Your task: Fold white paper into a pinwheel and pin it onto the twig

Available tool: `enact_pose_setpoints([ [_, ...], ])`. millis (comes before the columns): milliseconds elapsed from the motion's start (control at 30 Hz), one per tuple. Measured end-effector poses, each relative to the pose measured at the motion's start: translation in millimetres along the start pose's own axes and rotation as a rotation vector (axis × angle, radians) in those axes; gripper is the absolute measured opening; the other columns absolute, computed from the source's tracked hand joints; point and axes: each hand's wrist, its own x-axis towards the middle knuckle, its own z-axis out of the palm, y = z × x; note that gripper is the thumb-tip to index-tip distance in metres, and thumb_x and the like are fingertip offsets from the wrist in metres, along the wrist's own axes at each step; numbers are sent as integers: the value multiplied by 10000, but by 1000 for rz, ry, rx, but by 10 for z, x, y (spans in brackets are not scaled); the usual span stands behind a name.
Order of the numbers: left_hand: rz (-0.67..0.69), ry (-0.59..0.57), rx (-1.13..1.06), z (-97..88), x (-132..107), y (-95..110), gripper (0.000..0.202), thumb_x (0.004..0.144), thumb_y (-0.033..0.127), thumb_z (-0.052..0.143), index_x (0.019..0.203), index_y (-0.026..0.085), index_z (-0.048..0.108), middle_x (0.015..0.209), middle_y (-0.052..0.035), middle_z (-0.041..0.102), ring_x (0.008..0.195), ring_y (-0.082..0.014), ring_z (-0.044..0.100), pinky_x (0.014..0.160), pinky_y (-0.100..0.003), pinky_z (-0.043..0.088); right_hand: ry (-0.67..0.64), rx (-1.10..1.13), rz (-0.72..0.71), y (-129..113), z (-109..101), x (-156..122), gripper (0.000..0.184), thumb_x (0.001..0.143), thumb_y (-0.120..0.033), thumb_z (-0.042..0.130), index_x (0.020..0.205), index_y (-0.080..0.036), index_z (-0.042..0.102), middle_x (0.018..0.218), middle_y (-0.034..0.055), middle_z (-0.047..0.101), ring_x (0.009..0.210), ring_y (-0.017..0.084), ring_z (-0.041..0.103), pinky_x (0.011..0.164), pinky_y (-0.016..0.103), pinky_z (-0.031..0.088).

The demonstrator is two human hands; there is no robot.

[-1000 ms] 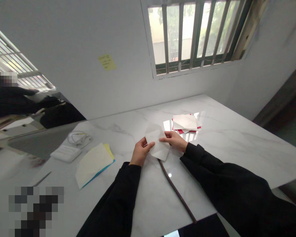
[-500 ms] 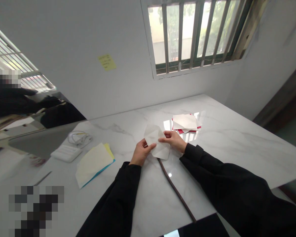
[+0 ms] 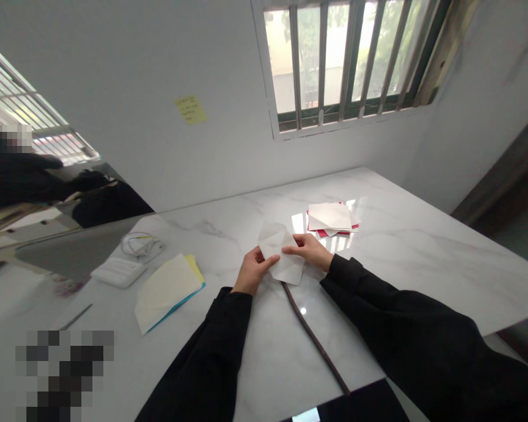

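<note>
Between my hands is a white sheet of paper (image 3: 286, 269) with creases and folded edges, held just over the table. My left hand (image 3: 251, 271) pinches its lower left side, thumb on top and fingers behind. My right hand (image 3: 310, 251) grips the right side the same way, its thumb pointing in toward the middle of the sheet. Below the paper a thin dark brown stick (image 3: 312, 337) runs toward the table's near edge; its upper end is hidden under the paper.
White and red papers (image 3: 332, 218) lie by the window wall. White, yellow and blue sheets (image 3: 169, 293) are on the left, near a white box (image 3: 118, 272), a coiled cable (image 3: 141, 246) and a pen (image 3: 75, 317). A dark device (image 3: 356, 404) sits at the near edge. A person (image 3: 22, 181) is far left.
The paper has shifted very slightly in my fingers. Both hands keep nearly the same place and hold.
</note>
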Motion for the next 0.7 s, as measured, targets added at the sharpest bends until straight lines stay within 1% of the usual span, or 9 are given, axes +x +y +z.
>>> enact_pose_setpoints([
  [267, 11, -22, -3, 21, -7, 25, 576, 672, 411, 916, 1133, 126, 721, 1127, -148, 781, 1010, -320, 739, 946, -462, 565, -4, -52, -31, -1, -2, 0, 423, 694, -384, 871, 1021, -137, 766, 950, 55, 799, 804, 212, 732, 758, 318, 564],
  [333, 11, -30, 1, 32, -15, 37, 571, 678, 410, 910, 1135, 128, 716, 1145, -151, 776, 1019, -316, 735, 941, -453, 568, -5, -62, -37, -9, 3, -6, 422, 692, -383, 869, 1017, -135, 765, 951, 56, 797, 810, 215, 729, 759, 318, 563],
  [400, 10, -34, 4, 44, -20, 50, 590, 684, 411, 904, 1160, 129, 700, 1139, -148, 773, 1013, -303, 733, 914, -421, 576, 0, -67, -38, -14, 4, -8, 412, 697, -385, 863, 1010, -134, 766, 954, 59, 796, 813, 216, 726, 756, 319, 562],
  [467, 0, -16, -4, 50, -18, 65, 640, 702, 426, 889, 1224, 136, 659, 1100, -133, 773, 945, -269, 738, 831, -368, 588, 24, -64, -50, -14, -4, -1, 414, 704, -386, 857, 1023, -138, 767, 972, 63, 796, 826, 218, 726, 764, 321, 565],
  [567, -8, 55, -3, 35, -8, 104, 684, 756, 459, 833, 1314, 150, 586, 941, -70, 755, 728, -178, 703, 663, -278, 557, 106, -22, -82, -6, -35, 20, 435, 707, -376, 858, 1065, -147, 765, 1022, 75, 794, 858, 220, 726, 792, 329, 573],
  [633, 29, 84, 30, 16, -8, 142, 672, 782, 436, 797, 1351, 164, 563, 903, -37, 726, 656, -139, 671, 633, -256, 542, 168, 54, -79, -3, -57, 33, 424, 698, -358, 865, 1052, -150, 760, 1039, 84, 792, 863, 220, 727, 798, 331, 579],
  [700, 94, 79, 109, 1, -22, 179, 646, 784, 373, 778, 1366, 191, 565, 968, -38, 716, 667, -132, 682, 671, -268, 560, 220, 151, -49, -11, -71, 40, 394, 687, -326, 870, 1020, -152, 752, 1039, 93, 791, 859, 224, 730, 792, 335, 589],
])
